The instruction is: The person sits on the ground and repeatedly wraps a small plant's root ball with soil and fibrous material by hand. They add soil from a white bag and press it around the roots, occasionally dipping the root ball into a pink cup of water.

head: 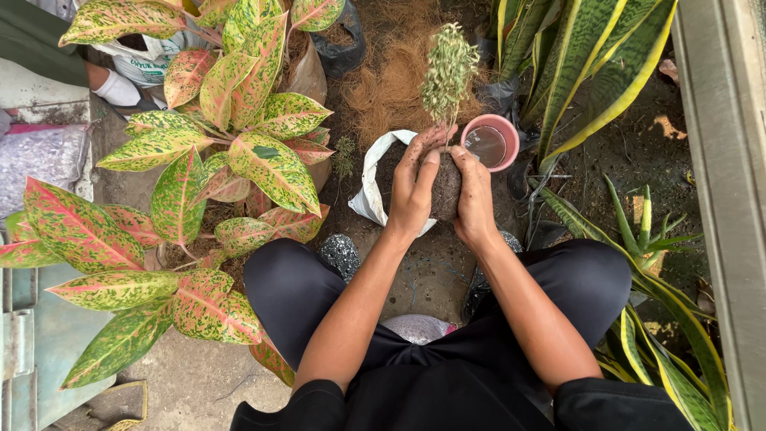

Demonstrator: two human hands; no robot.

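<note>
Down on the ground, the largest thing in view is the pink-and-green leafy plant (215, 152), which fills the left half and spreads from the top edge to the person's left knee. On the right stand the tall striped sword-leaved plants (590, 64), their yellow-edged blades running from the top down along the right side, beside a grey wall edge (726, 199). Between these two masses lies bare dark soil (431, 271), with a heap of brown fibre (391, 80) above it.

The person squats with black-trousered knees (295, 287) spread, both forearms reaching forward between them. A white sack (373, 179) with its mouth rolled open lies just left of the hands, touching the ground and holding dark soil. A pink pot (491, 142) sits just right of and above the hands, near the striped leaves.

The left hand (413, 187) and right hand (475, 195) are pressed together around a dark root ball (446, 187), fingers curled and clamped on it from either side; both are smeared with soil. The ball sits held above the ground, in front of the sack's mouth. From its top rises a thin stem carrying a small plant (449, 72) with fine pale-green foliage, upright, tilted slightly right, its tip over the fibre heap.

At the top left, another person's white-gloved hand (118, 88) shows behind the leaves, well apart.
</note>
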